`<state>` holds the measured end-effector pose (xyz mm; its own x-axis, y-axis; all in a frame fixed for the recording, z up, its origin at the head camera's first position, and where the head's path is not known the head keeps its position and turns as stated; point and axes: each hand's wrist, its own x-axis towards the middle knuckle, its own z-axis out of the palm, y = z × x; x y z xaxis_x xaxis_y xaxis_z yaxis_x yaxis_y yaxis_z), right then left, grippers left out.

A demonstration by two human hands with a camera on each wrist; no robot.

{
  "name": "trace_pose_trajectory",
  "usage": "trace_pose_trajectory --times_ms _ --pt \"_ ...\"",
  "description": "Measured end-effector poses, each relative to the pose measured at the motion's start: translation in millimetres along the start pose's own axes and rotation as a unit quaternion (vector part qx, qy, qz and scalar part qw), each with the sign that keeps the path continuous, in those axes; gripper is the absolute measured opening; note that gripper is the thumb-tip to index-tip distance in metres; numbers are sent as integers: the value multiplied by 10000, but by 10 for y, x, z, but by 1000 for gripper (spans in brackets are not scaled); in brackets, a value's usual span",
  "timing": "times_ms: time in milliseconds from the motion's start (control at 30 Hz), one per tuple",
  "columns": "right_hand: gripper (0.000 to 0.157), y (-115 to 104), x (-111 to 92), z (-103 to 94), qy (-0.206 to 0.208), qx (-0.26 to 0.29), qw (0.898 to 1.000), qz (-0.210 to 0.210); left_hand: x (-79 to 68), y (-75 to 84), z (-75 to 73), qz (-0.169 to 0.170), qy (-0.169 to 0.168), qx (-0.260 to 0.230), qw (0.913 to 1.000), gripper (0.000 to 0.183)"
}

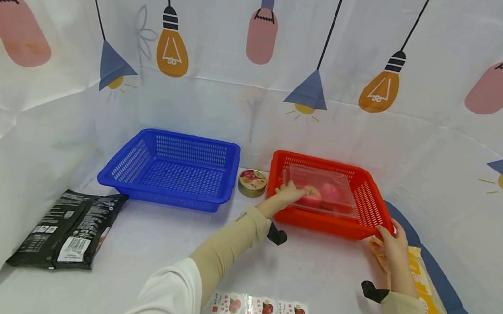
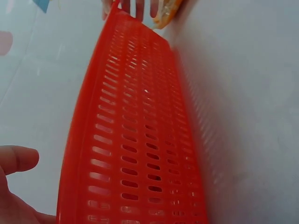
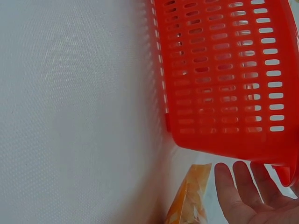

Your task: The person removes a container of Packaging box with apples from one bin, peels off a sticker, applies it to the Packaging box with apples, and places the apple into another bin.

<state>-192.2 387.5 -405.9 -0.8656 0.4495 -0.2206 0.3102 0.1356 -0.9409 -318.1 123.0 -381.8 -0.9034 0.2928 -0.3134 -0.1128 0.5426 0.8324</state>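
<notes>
Your right hand (image 1: 395, 238) grips the slotted red basket (image 1: 330, 224), right of the blue basket (image 1: 168, 198). Your left hand (image 1: 290, 193) overlaps the transparent box (image 1: 321, 175) of apples (image 1: 312, 197) inside, fingers partly hidden, hold unclear.

A lamp-patterned booth, white sheeting (image 1: 220, 107) behind and beside a white tabletop (image 1: 152, 238).

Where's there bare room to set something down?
Bare table lies in front of the blue basket, between the black bag and left arm; also before the red basket, between both arms, beyond the sticker strip. The blue basket's inside is bare. Crowded spots: the right edge, where right hand, yellow bag and red basket bunch, and around the tin.
</notes>
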Motion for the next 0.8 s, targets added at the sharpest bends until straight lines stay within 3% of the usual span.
trace_pose_trajectory --times_ms 100,200,300,367,400,433,533,567,633,733,767,800 --pt "74 -1 3 18 26 18 10000 17 -33 15 15 -100 117 369 9992 76" --pt "73 -2 2 27 27 -5 10000 5 43 -2 28 -212 169 19 9996 80" --pt "74 2 -3 18 24 -31 10000 -70 492 -184 155 -264 137 -599 9978 92" --pt "74 12 2 6 21 -23 9999 -134 878 -334 270 -286 112 -818 9962 99" --pt "74 17 6 -1 11 -34 9998 -183 968 -358 293 -332 130 -960 9947 101" --pt "74 22 10 -6 5 -49 9998 -214 1038 -381 300 -388 95 -1150 9926 101" --pt "74 32 27 -12 -13 -65 9998 -207 736 -231 186 -526 227 -1327 9895 86" --pt "74 33 31 -12 -20 -84 9998 -195 719 -219 178 -557 302 -1375 9885 83" --pt "74 33 32 -9 -19 -97 9998 -168 895 -307 241 -427 486 -1367 9885 74" --pt "74 29 26 -2 -31 -68 9998 -174 1447 -562 408 -264 547 -1346 9890 74" --pt "74 28 23 0 -33 -58 9998 -177 1556 -614 442 -188 603 -1283 9897 73" --pt "74 26 20 2 -38 -43 9998 -170 1400 -552 412 -144 675 -1266 9895 71"
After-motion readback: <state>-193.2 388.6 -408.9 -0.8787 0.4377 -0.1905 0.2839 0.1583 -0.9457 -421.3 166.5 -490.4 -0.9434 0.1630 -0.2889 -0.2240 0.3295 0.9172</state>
